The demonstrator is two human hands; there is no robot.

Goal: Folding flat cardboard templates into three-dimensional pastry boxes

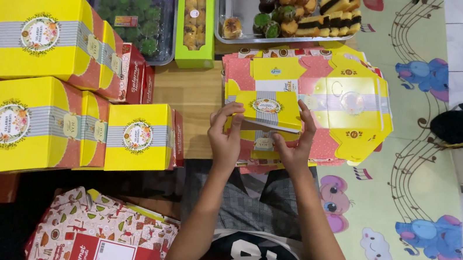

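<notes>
My left hand (225, 136) and my right hand (296, 144) both grip a flat yellow and pink cardboard box blank (266, 108), one at each side edge, holding it partly folded above my lap. It sits over a pile of more unfolded yellow and pink blanks (341, 96) on the low wooden table (189, 92). To the left stand several assembled yellow boxes (26, 122), stacked and lined up side by side.
A metal tray of assorted small cakes (294, 5) lies at the far edge, beside a green box of pastries (195, 17) and a clear tub of green cakes (130, 17). Patterned flat packs (101, 231) lie near my left knee. A cartoon play mat (409, 216) covers the floor at right.
</notes>
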